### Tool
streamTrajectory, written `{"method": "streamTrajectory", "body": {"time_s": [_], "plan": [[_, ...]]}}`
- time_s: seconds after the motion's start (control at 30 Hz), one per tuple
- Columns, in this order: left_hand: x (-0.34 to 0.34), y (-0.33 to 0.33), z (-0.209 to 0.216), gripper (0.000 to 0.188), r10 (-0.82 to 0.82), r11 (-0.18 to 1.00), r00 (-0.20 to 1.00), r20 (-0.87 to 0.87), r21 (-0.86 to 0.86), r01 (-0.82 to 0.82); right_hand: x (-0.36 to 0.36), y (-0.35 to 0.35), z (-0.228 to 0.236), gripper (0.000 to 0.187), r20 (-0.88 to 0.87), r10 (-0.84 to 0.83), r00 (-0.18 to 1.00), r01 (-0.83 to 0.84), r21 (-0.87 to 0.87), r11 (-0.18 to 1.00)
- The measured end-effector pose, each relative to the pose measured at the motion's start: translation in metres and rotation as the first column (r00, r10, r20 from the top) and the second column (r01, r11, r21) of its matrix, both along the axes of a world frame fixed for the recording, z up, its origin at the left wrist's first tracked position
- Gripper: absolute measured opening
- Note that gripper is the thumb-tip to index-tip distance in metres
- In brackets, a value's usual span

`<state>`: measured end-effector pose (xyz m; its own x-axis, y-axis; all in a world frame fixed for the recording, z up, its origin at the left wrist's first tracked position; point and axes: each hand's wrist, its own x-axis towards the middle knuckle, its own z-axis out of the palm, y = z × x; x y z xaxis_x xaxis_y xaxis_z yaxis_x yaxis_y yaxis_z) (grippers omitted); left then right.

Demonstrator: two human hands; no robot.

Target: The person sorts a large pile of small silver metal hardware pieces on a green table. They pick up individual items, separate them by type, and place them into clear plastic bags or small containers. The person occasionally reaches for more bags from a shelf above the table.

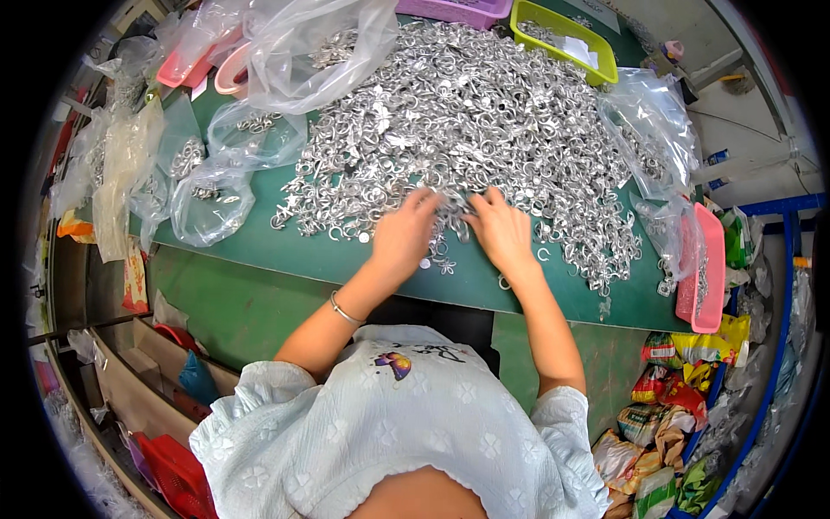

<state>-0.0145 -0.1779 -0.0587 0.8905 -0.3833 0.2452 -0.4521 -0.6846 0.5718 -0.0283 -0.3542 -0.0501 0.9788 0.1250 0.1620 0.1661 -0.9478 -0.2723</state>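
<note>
A broad heap of small silver metal rings and ring-like trinkets [484, 112] covers much of the dark green tabletop [285, 259]. At its near edge, my left hand [405, 233] reaches in from the left, its fingertips blurred among the pieces. Facing it across a small gap, my right hand [504, 233] has its fingers bent down and closed at the pieces; what they pinch is too small to make out. Between the two hands lie blurred metal pieces, and a small flower-shaped piece [442, 262] sits just below them.
Clear plastic bags [212, 203] with metal pieces lie on the left, and another bag [653, 130] on the right. A pink basket [709, 268] stands at the right edge, a yellow-green basket [605, 65] and a purple one [454, 12] at the back. Open drawers [143, 381] are lower left.
</note>
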Motion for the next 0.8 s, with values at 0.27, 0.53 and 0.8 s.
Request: {"method": "streamTrajectory", "body": {"time_s": [0.27, 0.53, 0.8], "plan": [[-0.037, -0.033, -0.003, 0.045, -0.278, 0.959, 0.956, -0.094, 0.019, 0.281, -0.027, -0.057, 0.007, 0.01, 0.067, -0.325, 0.943, 0.315, 0.129, 0.94], [-0.042, -0.004, 0.008, 0.025, -0.238, 0.966, 0.959, -0.152, -0.14, 0.217, -0.022, -0.014, 0.02, 0.012, 0.114, -0.165, 0.98, 0.135, 0.232, 0.963], [-0.048, 0.007, 0.008, 0.02, -0.206, 0.959, 0.963, -0.171, -0.233, 0.163, -0.009, -0.003, 0.014, 0.009, -0.019, -0.055, 0.998, 0.058, 0.437, 0.897]]}}
